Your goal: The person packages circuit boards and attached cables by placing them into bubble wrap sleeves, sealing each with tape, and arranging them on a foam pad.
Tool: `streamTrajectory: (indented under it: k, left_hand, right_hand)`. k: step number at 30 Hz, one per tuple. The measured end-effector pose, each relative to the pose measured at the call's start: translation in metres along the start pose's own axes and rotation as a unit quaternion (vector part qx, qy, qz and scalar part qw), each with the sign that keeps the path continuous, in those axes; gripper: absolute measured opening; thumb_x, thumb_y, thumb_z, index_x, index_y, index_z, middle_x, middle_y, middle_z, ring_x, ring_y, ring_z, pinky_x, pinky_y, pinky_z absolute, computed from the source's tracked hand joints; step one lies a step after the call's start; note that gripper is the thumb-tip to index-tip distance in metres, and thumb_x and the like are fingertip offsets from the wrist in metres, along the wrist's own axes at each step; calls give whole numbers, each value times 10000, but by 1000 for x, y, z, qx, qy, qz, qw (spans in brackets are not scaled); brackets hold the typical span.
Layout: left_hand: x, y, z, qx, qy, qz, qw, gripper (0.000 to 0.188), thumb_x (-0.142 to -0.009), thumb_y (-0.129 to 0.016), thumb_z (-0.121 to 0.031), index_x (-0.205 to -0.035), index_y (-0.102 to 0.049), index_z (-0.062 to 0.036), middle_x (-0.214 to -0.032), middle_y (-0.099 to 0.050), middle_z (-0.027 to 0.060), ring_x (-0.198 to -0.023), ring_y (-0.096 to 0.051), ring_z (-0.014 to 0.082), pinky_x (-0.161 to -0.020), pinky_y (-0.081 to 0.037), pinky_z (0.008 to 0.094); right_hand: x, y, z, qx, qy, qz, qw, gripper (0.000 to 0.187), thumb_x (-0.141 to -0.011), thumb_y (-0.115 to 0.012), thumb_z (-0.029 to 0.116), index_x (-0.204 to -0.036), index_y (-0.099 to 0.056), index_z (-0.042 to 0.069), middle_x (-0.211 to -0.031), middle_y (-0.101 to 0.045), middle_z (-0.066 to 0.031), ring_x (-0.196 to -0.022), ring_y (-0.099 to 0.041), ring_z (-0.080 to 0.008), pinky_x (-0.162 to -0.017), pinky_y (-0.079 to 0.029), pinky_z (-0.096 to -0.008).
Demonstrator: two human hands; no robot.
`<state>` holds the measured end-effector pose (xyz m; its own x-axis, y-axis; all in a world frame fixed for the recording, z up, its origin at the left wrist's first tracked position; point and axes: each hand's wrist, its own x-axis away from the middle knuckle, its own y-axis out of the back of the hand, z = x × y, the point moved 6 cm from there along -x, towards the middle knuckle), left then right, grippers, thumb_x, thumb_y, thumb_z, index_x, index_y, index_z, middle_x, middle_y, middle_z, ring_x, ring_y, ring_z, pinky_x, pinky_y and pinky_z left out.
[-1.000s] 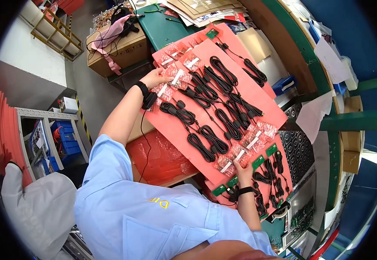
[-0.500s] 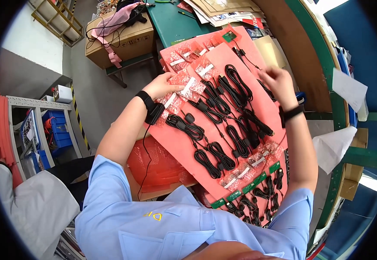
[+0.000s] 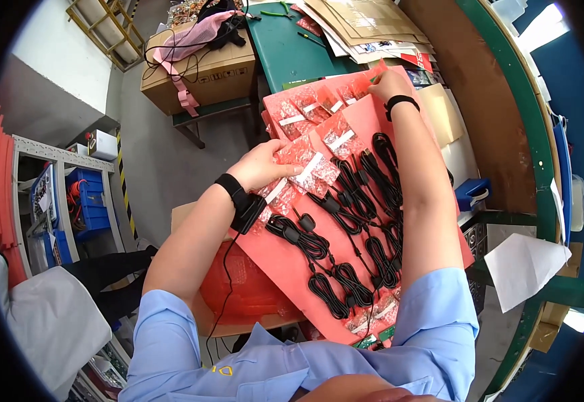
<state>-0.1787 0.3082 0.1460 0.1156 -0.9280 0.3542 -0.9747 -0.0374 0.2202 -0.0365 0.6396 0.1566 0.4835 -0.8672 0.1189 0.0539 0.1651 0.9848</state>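
My left hand (image 3: 263, 166) is closed on a pink bubble-wrap packet (image 3: 317, 173) with a white label strip, thumb on top. It lies at the left edge of a pink foam sheet (image 3: 282, 268). At the far end of the stack my right hand (image 3: 390, 87) has its fingers bent and pressed together at a pink-red piece of packaging (image 3: 377, 69); whether this is foam or bubble wrap is unclear. Beside the left hand lies another labelled packet (image 3: 340, 137). Bundles of black cable (image 3: 299, 238) cover the sheet, partly hidden by my right forearm.
More bubble-wrap packets (image 3: 292, 120) lie on a layer at the far left. Beyond is a green table (image 3: 285, 57) with pliers (image 3: 276, 13) and cardboard sheets (image 3: 372, 20). A carton (image 3: 198, 74) stands far left, a blue bin (image 3: 473, 193) right. Another person's pale sleeve (image 3: 50, 321) shows at left.
My right hand has moved from the right side of the sheet to its far end, where a green circuit board showed before. The left hand stays on its packet. The view has shifted slightly.
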Motion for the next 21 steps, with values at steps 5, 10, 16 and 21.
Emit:
streamTrajectory:
  k: [5, 10, 16, 21]
  left_hand:
    - [-5, 0, 9, 26, 16, 19, 999, 672, -739, -756, -298, -1254, -471, 26, -1179, -577, 166, -1094, -551, 228, -944, -410, 310]
    - [-13, -1, 29, -10, -4, -2, 1000, 634, -763, -751, -240, -1241, -457, 54, -1125, -601, 132, -1020, -575, 174, -901, -444, 296]
    - [-14, -4, 19, -40, -23, -11, 999, 617, -764, -752, -233, -1236, -462, 38, -1095, -612, 124, -977, -591, 159, -864, -467, 294]
    - [-6, 0, 19, 8, 1, -2, 1000, 597, -768, -750, -220, -1230, -467, 29, -1077, -614, 118, -956, -596, 152, -846, -476, 293]
  right_hand:
    - [9, 17, -7, 43, -66, -133, 988, 483, -648, -782, 358, -1054, -648, 135, -1121, -606, -152, -957, -609, -271, -801, -482, -347]
    - [18, 21, -15, 25, -187, -309, 932, 794, -614, -824, 295, -1309, -452, 199, -1275, -514, -159, -1072, -552, -300, -871, -460, -346]
    - [-27, -16, -88, -160, -190, -218, 944, 885, -597, -836, 279, -1348, -373, 205, -1228, -543, -168, -1048, -564, -304, -867, -465, -344]
    - [-18, -9, -54, -149, -79, -155, 973, 511, -663, -786, 251, -1122, -597, 129, -1122, -610, -146, -967, -605, -281, -823, -476, -345]
